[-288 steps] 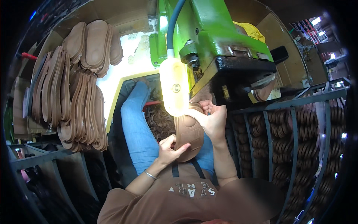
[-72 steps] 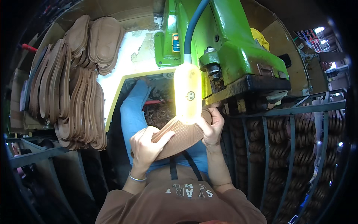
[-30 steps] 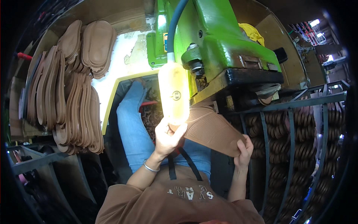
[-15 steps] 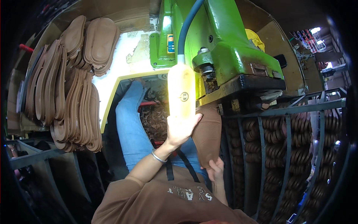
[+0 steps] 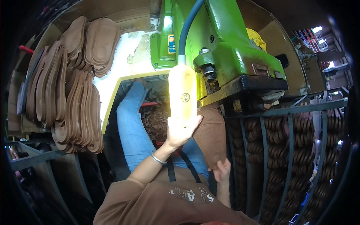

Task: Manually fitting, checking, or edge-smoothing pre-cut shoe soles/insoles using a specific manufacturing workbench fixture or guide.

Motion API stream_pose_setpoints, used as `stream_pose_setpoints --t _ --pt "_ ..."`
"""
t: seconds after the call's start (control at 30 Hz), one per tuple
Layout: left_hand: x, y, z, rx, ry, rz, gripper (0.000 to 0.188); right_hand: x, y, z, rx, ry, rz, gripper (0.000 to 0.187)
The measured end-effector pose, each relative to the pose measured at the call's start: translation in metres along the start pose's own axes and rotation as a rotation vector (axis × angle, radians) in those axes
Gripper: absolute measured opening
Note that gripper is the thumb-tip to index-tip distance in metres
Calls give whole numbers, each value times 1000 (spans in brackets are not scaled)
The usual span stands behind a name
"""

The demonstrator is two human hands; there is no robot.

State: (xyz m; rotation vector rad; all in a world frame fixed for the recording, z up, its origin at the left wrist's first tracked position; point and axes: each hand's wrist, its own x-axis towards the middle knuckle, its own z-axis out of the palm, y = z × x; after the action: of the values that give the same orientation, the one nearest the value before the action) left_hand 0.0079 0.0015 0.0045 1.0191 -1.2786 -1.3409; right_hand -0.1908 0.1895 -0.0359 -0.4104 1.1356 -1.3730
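A brown shoe sole [image 5: 210, 135] with a textured face lies tilted below the green machine [image 5: 240, 52], its upper end close under the black machine head [image 5: 255, 86]. My right hand [image 5: 222, 170] pinches its lower end between thumb and fingers. My left hand [image 5: 182, 130] is at the sole's upper left edge, thumb stretched out toward it. A glowing yellow lamp [image 5: 182, 90] on a blue flexible neck covers the left fingers, so their grip is hidden.
Stacks of brown soles [image 5: 80, 101] stand on the white worktop [image 5: 131, 47] at left. Metal racks [image 5: 288, 150] packed with soles rise at right. Another rack [image 5: 37, 159] stands at lower left. Scraps [image 5: 155, 123] lie in the yellow-edged opening between my legs. A yellow cloth [image 5: 257, 39] sits behind the machine.
The lower end of the sole has swung a little to the right, along with my right hand. My left hand has stayed almost in place beneath the lamp.
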Motion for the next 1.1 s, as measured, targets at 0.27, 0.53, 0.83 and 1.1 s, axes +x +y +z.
stream_pose_setpoints --t 0.27,0.53,0.83,1.1 --pt "-10 8 -9 -159 193 106 14 24 -73 17 -129 70 -213 27" --pt "-14 26 -50 -28 54 29 20 90 -126 48 -224 -26 -254 22" --pt "-44 16 -104 -354 215 -133 20 129 -114 109 -351 -141 -190 22" --pt "-92 -29 -156 -518 233 -236 31 121 -90 159 -447 -303 -171 43"
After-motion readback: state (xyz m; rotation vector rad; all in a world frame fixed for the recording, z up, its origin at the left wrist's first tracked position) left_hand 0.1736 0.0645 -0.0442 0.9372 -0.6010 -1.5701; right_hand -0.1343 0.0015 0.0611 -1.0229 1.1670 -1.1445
